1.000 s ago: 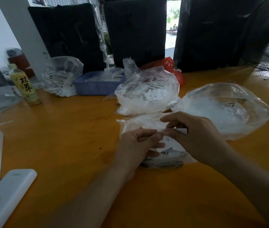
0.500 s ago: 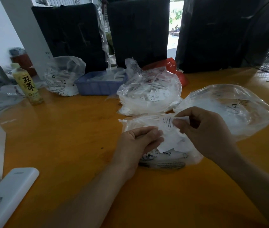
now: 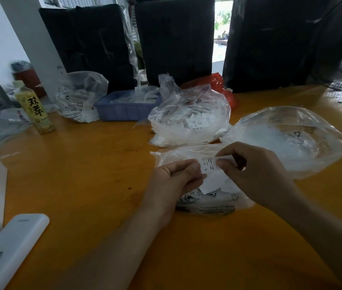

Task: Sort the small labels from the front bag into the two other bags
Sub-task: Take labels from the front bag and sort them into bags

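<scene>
Head view: right hand (image 3: 255,174) pinches label (image 3: 209,167) printed "L"; left hand (image 3: 174,181) pinches its edge over front bag (image 3: 207,206).

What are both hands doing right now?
Left hand: fingers curled, holding small labels.
Right hand: pinching the top label, printed with an L.

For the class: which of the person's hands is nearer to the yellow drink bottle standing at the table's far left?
Left. The left hand is nearer the bottle, though well apart; the right hand lies farther off.
</scene>
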Available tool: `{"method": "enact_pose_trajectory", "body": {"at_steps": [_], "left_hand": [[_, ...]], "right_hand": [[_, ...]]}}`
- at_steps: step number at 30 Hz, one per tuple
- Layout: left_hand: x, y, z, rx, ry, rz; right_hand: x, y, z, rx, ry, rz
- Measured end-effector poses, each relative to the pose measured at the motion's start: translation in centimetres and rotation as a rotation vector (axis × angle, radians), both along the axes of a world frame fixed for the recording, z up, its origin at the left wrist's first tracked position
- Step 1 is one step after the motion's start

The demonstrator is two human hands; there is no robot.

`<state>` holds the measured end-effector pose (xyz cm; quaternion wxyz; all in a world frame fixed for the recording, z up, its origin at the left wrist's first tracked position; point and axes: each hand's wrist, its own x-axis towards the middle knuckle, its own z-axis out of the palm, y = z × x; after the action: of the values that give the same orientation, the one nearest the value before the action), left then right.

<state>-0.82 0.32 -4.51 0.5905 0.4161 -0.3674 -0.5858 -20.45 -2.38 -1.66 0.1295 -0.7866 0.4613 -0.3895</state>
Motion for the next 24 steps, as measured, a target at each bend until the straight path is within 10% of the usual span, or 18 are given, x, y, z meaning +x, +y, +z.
{"method": "enact_pose_trajectory", "body": {"at_steps": [24], "left_hand": [[-0.06, 0.08, 0.19, -0.021, -0.044, -0.024]], "right_hand": [[-0.31, -0.07, 0.35, -0.066, -0.011, -0.031]]}}
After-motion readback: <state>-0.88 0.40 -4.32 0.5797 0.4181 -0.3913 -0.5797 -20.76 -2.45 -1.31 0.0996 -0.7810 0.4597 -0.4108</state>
